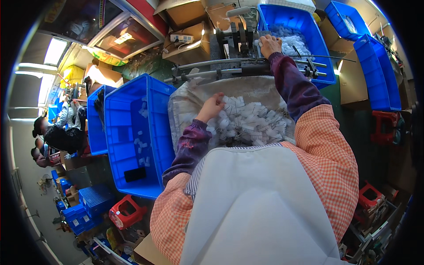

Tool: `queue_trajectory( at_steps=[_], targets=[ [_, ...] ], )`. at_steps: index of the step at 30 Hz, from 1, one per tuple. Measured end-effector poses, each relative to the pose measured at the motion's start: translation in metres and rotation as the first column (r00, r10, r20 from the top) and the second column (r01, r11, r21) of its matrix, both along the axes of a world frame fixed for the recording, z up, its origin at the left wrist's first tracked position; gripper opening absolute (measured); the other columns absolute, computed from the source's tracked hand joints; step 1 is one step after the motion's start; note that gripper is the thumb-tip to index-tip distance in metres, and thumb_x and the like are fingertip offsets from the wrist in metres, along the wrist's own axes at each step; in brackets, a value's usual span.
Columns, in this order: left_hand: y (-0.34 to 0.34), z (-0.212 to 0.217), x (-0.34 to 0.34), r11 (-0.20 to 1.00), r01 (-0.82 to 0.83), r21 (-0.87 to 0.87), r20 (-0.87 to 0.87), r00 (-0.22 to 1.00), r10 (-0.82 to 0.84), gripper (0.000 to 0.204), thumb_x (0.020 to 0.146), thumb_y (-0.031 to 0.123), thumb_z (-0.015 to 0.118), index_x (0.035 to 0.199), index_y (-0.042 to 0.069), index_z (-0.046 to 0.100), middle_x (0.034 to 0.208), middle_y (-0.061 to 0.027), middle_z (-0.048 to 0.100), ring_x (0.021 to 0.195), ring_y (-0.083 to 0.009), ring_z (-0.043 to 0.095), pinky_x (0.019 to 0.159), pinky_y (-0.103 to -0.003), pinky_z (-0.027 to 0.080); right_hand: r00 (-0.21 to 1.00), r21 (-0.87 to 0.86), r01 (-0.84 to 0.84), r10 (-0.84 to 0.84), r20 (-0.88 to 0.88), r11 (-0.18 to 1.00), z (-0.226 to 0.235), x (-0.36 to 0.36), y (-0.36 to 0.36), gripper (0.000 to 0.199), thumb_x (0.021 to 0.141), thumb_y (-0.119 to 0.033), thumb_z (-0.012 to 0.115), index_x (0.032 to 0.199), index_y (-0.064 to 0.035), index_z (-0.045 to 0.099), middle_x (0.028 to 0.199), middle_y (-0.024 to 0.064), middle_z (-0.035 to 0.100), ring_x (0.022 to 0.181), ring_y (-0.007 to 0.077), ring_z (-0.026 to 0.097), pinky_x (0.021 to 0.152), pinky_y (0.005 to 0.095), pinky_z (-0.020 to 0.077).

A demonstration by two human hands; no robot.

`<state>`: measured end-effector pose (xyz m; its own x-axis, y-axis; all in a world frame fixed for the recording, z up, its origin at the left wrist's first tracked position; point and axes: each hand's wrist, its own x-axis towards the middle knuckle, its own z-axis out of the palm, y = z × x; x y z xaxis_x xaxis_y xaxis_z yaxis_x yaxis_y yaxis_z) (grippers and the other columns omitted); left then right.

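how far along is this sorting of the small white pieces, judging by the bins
Done so far: the far blue bin already holds a heap of white pieces, and the near blue crate only a few. In hand: the right hand rests at the machine by the far bin, while the left hand reaches into the pile of white pieces. Left: that pile on the lap sheet remains large, so much is undone.
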<state>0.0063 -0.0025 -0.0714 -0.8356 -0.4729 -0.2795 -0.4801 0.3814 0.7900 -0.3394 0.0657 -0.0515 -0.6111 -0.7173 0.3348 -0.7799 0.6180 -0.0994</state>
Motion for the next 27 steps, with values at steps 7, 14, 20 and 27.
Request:
queue_trajectory(
  at_steps=[7, 14, 20, 27],
  targets=[
    [-0.004, -0.012, 0.001, 0.992, 0.007, 0.128, -0.061, 0.998, 0.001, 0.043, 0.079, 0.012, 0.058, 0.12, 0.007, 0.049, 0.079, -0.0016, 0.054, 0.068, -0.0112, 0.049, 0.065, -0.025, 0.043, 0.992, -0.048, -0.078, 0.083, 0.1, 0.996, -0.001, -0.002, 0.002, 0.017, 0.08, -0.024, 0.053, 0.094, -0.0173, 0.059, 0.099, 0.0038, 0.056, 0.102, 0.0229, 0.049, 0.087, 0.0426, 0.0284],
    [-0.01, -0.021, -0.009, 0.951, -0.083, 0.299, -0.103, 0.988, 0.118, 0.041, 0.081, 0.023, 0.06, 0.115, 0.003, 0.052, 0.085, -0.0072, 0.059, 0.077, -0.0154, 0.055, 0.071, -0.027, 0.044, 0.989, 0.059, 0.026, -0.035, 0.145, 0.998, 0.011, 0.004, -0.001, 0.024, 0.079, -0.024, 0.052, 0.101, -0.0197, 0.06, 0.102, 0.0034, 0.058, 0.105, 0.0234, 0.049, 0.093, 0.0469, 0.0238],
    [-0.005, 0.0, -0.019, 0.988, 0.053, 0.148, 0.041, 0.997, -0.06, 0.037, 0.078, 0.02, 0.059, 0.111, 0.003, 0.056, 0.084, -0.0076, 0.06, 0.075, -0.0161, 0.055, 0.069, -0.027, 0.044, 0.978, 0.056, 0.151, -0.157, 0.136, 0.987, 0.023, 0.017, 0.02, 0.027, 0.08, -0.033, 0.053, 0.1, -0.0182, 0.062, 0.108, 0.0043, 0.054, 0.112, 0.0241, 0.04, 0.098, 0.0475, 0.018],
    [-0.004, 0.0, -0.023, 0.99, 0.044, 0.133, 0.019, 0.999, -0.046, 0.03, 0.076, 0.017, 0.058, 0.104, 0.005, 0.059, 0.077, -0.0044, 0.057, 0.07, -0.0141, 0.052, 0.065, -0.027, 0.043, 0.982, 0.045, 0.124, -0.129, 0.137, 0.991, 0.017, 0.027, 0.009, 0.032, 0.077, -0.036, 0.053, 0.096, -0.0126, 0.064, 0.106, 0.0087, 0.053, 0.109, 0.0276, 0.039, 0.093, 0.0452, 0.0229]
  ],
)
